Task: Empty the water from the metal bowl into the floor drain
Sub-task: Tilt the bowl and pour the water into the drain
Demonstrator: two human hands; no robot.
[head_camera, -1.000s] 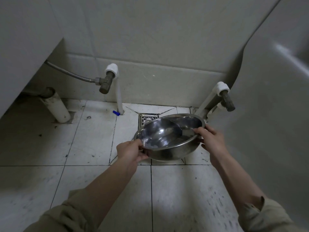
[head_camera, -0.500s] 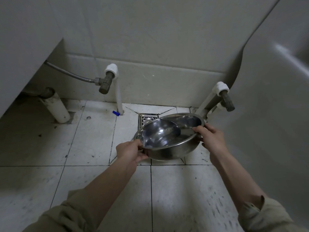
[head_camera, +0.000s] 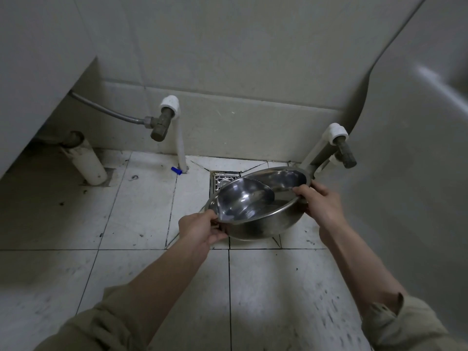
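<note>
1. Head camera, looking down: a person holds a metal bowl above a white tiled floor, both forearms reaching in from the bottom edge of the view, olive sleeves pushed back
2. Left hand is closed around the bowl's near-left rim, thumb over the lip and fingers under it
3. Right hand clamps the far-right rim, fingers curled over the edge into the bowl
4. Bowl is tilted, its near-left side lower than its far-right side; a second, smaller metal bowl rests inside it, leaning toward the left hand
5. Some water seems to lie in the big bowl beside the inner one, though glare on the steel makes it hard to tell
6. Floor drain, a square metal grate set in the tiles near the back wall, shows just beyond the bowl's far-left rim, partly covered by it
7. White pipes rise from the floor's back edge: one with a grey valve left of the drain, another valve to the right; a small blue cap lies at the foot of the left pipe
</note>
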